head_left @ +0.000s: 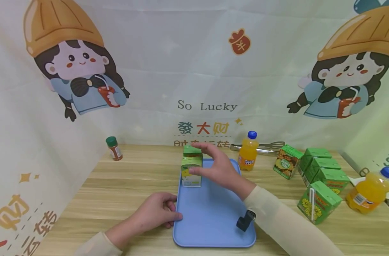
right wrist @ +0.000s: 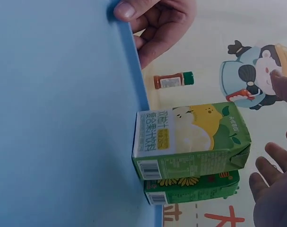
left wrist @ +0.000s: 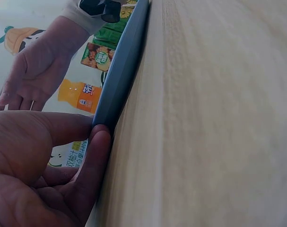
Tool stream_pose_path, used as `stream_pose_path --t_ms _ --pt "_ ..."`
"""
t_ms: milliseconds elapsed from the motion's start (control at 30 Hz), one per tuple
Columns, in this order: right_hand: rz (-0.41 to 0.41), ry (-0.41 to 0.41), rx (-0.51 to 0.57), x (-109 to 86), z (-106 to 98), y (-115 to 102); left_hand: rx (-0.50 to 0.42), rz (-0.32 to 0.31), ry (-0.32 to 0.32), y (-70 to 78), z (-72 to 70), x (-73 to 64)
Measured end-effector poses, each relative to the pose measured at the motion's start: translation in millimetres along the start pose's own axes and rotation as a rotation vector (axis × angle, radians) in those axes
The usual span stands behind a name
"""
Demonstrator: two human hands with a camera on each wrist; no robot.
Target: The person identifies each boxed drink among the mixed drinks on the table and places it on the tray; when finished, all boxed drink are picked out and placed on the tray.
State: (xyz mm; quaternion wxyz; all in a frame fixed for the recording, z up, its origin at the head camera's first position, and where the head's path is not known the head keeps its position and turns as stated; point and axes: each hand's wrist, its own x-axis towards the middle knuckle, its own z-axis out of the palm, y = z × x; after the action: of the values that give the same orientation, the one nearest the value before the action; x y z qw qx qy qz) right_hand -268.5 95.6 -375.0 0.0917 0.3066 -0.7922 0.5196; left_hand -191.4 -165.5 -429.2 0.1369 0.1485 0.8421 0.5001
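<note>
A blue tray (head_left: 213,213) lies on the wooden table. My left hand (head_left: 156,211) pinches its left rim, thumb over the edge and fingers curled beside it; the left wrist view shows thumb and finger meeting at the tray (left wrist: 119,75). In the tray's far left corner stands a juice carton with lemons on it (right wrist: 195,132), upright. A darker green carton (right wrist: 195,188) stands right behind it. My right hand (head_left: 221,169) hovers at the lemon carton's top, its fingers spread; the right wrist view shows the fingers (right wrist: 271,165) apart from both cartons.
At right are several green drink cartons (head_left: 320,201), a carton with a brown print (head_left: 287,161) and an orange drink bottle (head_left: 370,192). Another orange bottle (head_left: 248,153) stands behind the tray near a metal whisk (head_left: 271,146). A spice jar (head_left: 114,149) stands far left.
</note>
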Motion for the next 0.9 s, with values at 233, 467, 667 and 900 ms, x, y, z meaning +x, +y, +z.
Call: stream_pose_path --t_ms 233,467,667,900 --pt "-0.131 -0.026 -0.170 -6.4 -7.2 4.5 -0.004 0.010 0.006 -0.3 0.9 0.7" --pt "-0.204 -0.047 -0.281 -13.1 -14.9 8.1 -0.001 0.017 0.011 -1.9 1.3 1.4" --pt "-0.263 -0.037 -0.425 -18.7 -21.4 12.1 0.007 0.003 0.012 -0.8 1.6 1.5" --pt "-0.260 -0.014 -0.506 -26.2 -33.6 13.9 0.000 0.019 0.011 -1.3 1.9 2.1"
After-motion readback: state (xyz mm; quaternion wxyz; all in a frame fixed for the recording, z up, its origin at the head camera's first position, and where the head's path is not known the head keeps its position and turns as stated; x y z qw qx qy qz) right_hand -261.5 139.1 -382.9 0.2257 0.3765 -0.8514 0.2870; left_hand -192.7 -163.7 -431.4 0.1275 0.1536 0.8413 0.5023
